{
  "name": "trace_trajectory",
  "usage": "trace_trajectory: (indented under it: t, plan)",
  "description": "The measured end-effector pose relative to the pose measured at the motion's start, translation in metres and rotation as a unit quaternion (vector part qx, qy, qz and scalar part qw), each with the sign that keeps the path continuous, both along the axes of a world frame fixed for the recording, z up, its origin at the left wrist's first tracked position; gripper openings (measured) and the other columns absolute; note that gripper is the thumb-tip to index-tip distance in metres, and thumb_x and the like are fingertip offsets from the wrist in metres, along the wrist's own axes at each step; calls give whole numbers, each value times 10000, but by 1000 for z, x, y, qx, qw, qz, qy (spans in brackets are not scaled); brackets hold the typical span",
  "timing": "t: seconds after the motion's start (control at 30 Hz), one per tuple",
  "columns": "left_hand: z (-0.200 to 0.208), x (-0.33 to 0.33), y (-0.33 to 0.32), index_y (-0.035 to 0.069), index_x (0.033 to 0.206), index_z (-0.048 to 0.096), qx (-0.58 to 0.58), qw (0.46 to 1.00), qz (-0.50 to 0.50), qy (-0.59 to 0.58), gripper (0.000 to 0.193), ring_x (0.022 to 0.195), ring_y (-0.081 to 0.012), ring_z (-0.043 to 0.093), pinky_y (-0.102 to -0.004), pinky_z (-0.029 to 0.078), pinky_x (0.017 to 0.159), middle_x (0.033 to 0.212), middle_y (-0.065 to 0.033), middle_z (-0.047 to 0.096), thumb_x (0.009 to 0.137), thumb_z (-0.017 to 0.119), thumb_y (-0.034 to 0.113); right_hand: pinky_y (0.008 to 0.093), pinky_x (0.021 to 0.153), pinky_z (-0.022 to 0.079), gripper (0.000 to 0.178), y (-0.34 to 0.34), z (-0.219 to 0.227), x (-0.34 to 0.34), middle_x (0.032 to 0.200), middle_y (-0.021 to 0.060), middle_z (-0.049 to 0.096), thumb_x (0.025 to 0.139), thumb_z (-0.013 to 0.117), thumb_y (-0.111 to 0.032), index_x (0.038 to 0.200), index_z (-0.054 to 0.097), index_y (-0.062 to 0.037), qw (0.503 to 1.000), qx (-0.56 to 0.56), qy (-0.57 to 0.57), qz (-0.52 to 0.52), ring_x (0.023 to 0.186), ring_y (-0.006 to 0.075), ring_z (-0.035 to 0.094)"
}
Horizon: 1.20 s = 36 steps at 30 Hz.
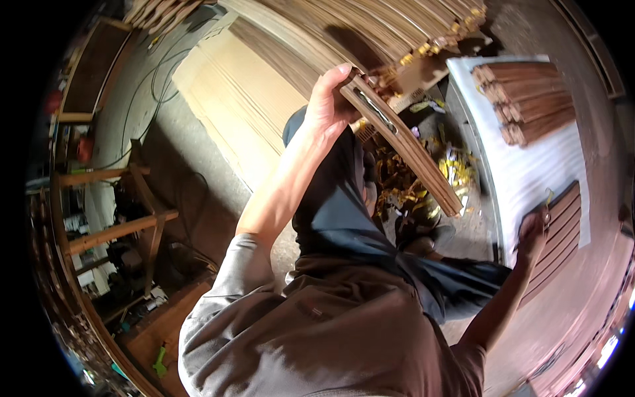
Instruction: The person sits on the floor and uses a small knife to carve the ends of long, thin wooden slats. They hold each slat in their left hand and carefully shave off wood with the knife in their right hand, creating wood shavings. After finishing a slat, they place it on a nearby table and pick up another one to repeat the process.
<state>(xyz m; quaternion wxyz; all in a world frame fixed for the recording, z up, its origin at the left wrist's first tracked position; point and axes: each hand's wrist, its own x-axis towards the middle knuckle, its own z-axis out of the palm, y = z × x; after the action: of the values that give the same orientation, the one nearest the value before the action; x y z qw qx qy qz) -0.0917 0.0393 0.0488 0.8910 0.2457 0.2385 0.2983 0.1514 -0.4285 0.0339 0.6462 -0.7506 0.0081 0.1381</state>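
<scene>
My left hand (329, 102) is closed round the upper end of a brown wooden strip (423, 165). The strip slants down to the right over my legs. In its face is a long slot with a shiny metal piece (377, 109) in it. Off to the right, my right hand (533, 228) is low over several dark grooved wooden strips (559, 231) on the side table. Its fingers look bent and are partly in shade. A small thin yellowish bit (550, 196) sticks up beside them; whether they grip it is hard to make out.
Bundled brown wooden strips (526, 99) lie on a white sheet (529, 169) at the right. Many long strips (403, 30) are stacked ahead, beside flattened cardboard (225, 99). Yellow scraps (456, 169) litter the floor by my feet. A wooden frame (122, 231) and cables (155, 79) are leftward.
</scene>
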Motion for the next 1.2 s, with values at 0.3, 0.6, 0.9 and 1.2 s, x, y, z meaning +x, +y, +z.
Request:
trace_trajectory:
  t: [0.3,0.6,0.9,1.2]
  plan:
    - [-54,32,-20,2,1203,531,4,991,-111,78,463,949,-270,653,-457,581,851,1056,-139,643,844,742,203,345,777,521,505,114,41,-68,871,54,729,1070,424,-473,952,737,-94,934,-226,-203,188,792,153,651]
    - [-33,47,-40,-10,1095,582,-11,982,-166,91,364,908,-263,651,-461,603,761,991,-129,637,822,764,146,262,594,603,261,231,58,-126,907,164,734,992,645,-142,1129,640,80,973,105,-173,111,791,177,725]
    - [-41,50,-41,-19,1109,597,-4,983,-161,83,402,890,-214,677,-381,599,788,973,-97,666,784,806,94,307,707,601,128,263,16,-132,949,128,745,874,760,-52,990,737,-1,915,46,-368,161,809,208,731]
    - [-42,46,-50,21,1109,585,63,981,-156,99,408,886,-197,671,-359,588,785,973,-83,658,776,816,69,335,586,532,116,260,20,-121,736,113,705,914,697,-85,854,704,14,895,-69,-344,277,616,213,682]
